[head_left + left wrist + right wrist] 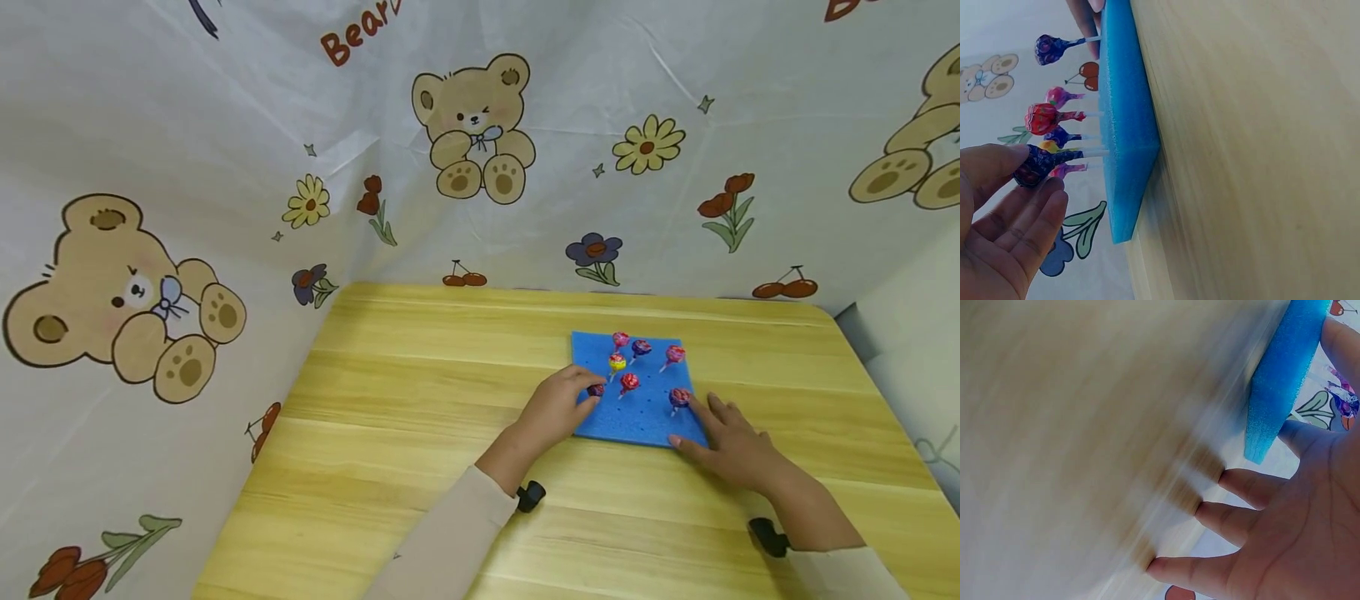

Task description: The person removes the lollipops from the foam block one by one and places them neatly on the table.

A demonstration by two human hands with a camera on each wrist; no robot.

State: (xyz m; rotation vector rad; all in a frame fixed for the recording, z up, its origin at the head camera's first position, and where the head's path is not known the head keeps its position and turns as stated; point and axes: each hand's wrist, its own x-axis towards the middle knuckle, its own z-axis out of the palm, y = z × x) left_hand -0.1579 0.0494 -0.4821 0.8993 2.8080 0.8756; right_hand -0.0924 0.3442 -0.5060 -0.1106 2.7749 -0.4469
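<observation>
Several wrapped lollipops stand by their white sticks in a blue foam board (637,429). My left hand (553,407) pinches the dark purple head of one lollipop (1038,165) between thumb and fingers at the board's left side. That lollipop's stick meets the foam surface. My right hand (735,442) lies spread at the board's right edge, thumb and index finger on the foam (1279,381), the other fingertips on the table. Beside it stands a purple lollipop (679,398). A red lollipop (629,382) and a yellow one (617,362) rise between the hands.
The light wooden table (405,400) spreads around the board. A white cloth (360,108) printed with bears and flowers hangs behind and on the left. More lollipops, two pink (675,355) and one purple (641,347), stand near the board's far edge. Small holes dot the foam.
</observation>
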